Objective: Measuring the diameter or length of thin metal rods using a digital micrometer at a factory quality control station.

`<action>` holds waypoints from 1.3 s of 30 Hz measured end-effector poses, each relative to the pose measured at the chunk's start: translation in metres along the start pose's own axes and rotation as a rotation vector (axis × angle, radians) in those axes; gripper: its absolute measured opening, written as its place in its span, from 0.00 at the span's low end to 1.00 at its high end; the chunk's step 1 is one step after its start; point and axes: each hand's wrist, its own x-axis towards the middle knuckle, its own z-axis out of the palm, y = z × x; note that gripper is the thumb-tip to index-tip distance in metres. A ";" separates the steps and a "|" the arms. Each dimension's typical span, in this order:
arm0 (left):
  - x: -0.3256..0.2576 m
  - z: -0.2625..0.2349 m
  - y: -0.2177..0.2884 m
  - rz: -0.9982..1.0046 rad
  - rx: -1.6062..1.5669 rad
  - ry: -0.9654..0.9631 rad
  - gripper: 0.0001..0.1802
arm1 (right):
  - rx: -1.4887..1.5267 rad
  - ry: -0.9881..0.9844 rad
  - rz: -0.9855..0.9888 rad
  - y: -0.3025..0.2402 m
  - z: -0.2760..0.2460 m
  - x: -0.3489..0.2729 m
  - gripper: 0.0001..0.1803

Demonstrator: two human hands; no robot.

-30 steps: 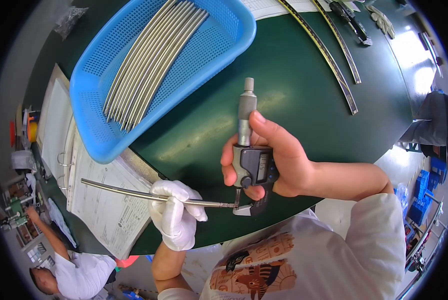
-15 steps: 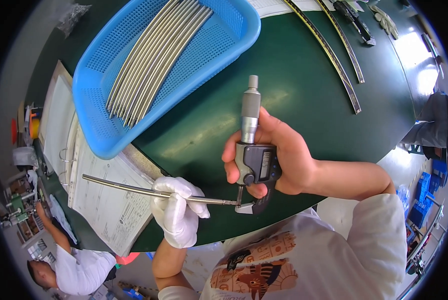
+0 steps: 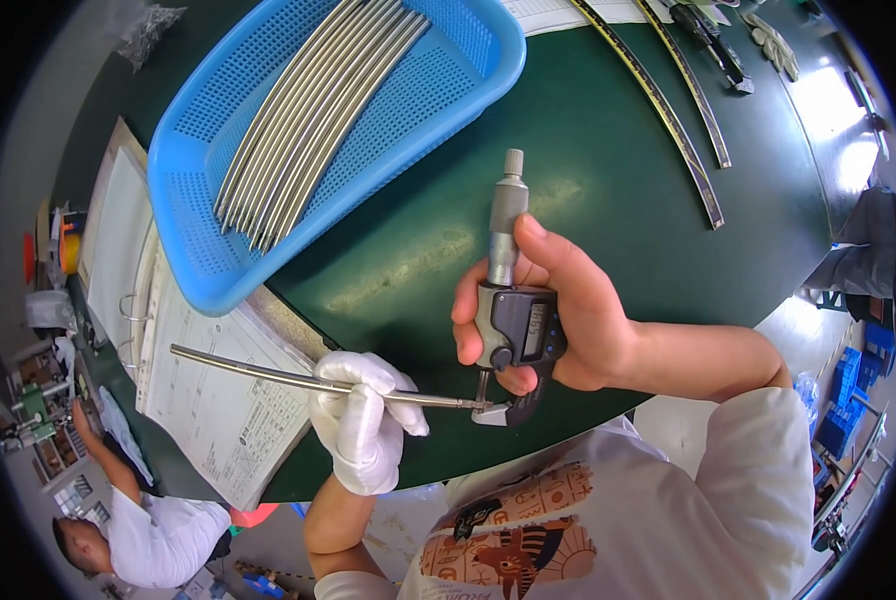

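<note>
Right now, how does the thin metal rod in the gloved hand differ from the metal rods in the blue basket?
The thin metal rod is single, held in the air by the white-gloved left hand, its end in the digital micrometer that the bare right hand holds. The bundled metal rods lie loose, untouched, in the blue perforated plastic basket. Both are slim, silvery and long.

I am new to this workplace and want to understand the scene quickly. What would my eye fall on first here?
First, the digital micrometer at the centre, held upright in the bare right hand, its lower end closed on the tip of a thin metal rod. The white-gloved left hand holds that rod level over the dark green table. Behind, at upper left, a bright blue perforated basket holds a bundle of similar rods.
</note>
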 end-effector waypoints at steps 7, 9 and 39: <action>-0.001 -0.003 0.000 -0.003 0.011 -0.017 0.04 | -0.026 0.004 0.003 0.000 0.001 0.001 0.35; -0.001 -0.002 0.000 -0.001 0.011 -0.017 0.04 | -0.018 -0.005 0.002 0.000 0.000 0.001 0.35; -0.002 0.001 -0.001 -0.007 0.011 -0.008 0.05 | -0.003 0.010 -0.003 0.002 0.000 0.000 0.35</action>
